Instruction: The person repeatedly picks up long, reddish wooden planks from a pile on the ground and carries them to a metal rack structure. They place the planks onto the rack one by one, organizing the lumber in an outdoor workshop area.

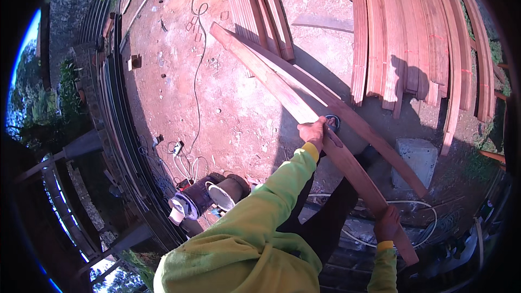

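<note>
A long reddish wooden plank [281, 93] slants across the view in front of me, held in both hands. My left hand [312, 132] grips it near its middle, with the thumb on the upper face. Farther down, close to the near end, my right hand [386, 224] is closed around its edges. A second plank [366, 130] runs beside and beyond the held one, its far part partly covered by it. Whether the two touch at the far end, I cannot tell. My sandalled foot [333, 122] shows between both planks.
Planks lie in a wide row [399, 40] at right, and a smaller stack [254, 16] lies ahead. A concrete block [415, 162] sits by the second plank's near end. Buckets [222, 195], a power cable [197, 89] and a pale hose [433, 221] are on the ground.
</note>
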Demonstrator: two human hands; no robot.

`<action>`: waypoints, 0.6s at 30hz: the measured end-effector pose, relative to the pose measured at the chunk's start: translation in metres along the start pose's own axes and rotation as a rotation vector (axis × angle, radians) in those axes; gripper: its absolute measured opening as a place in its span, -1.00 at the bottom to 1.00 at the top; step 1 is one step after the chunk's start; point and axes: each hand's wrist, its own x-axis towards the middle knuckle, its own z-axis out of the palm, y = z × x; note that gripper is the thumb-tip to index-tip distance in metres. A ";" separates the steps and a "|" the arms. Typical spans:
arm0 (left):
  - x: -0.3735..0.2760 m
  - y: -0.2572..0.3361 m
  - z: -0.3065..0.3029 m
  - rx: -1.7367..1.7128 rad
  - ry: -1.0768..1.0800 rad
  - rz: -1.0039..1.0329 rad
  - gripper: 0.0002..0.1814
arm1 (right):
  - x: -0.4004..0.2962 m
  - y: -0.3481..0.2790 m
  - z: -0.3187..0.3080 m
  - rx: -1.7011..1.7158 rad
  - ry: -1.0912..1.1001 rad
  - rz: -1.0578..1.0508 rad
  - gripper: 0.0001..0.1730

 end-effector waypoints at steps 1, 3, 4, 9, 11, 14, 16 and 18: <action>0.011 -0.005 0.014 0.016 0.006 0.008 -0.29 | 0.019 0.012 0.019 0.001 0.001 -0.025 -0.32; 0.029 -0.016 0.043 0.053 0.001 0.025 -0.28 | 0.058 0.036 0.051 0.002 -0.004 -0.056 -0.26; 0.036 -0.021 0.058 0.007 0.053 0.051 -0.39 | 0.078 0.046 0.063 0.002 -0.019 -0.067 -0.25; 0.069 -0.038 0.111 -0.147 -0.093 0.076 -0.49 | 0.151 0.090 0.120 -0.030 -0.043 -0.133 -0.17; 0.070 -0.034 0.123 -0.121 -0.147 0.090 -0.28 | 0.169 0.099 0.126 -0.086 -0.029 -0.182 -0.14; 0.075 -0.034 0.139 -0.105 -0.084 0.061 -0.32 | 0.186 0.102 0.141 -0.018 -0.035 -0.204 -0.15; 0.081 -0.040 0.149 -0.103 -0.020 0.064 -0.34 | 0.190 0.103 0.150 0.000 -0.061 -0.202 -0.15; 0.086 -0.046 0.152 -0.117 -0.062 0.071 -0.35 | 0.194 0.103 0.157 0.027 -0.089 -0.198 -0.15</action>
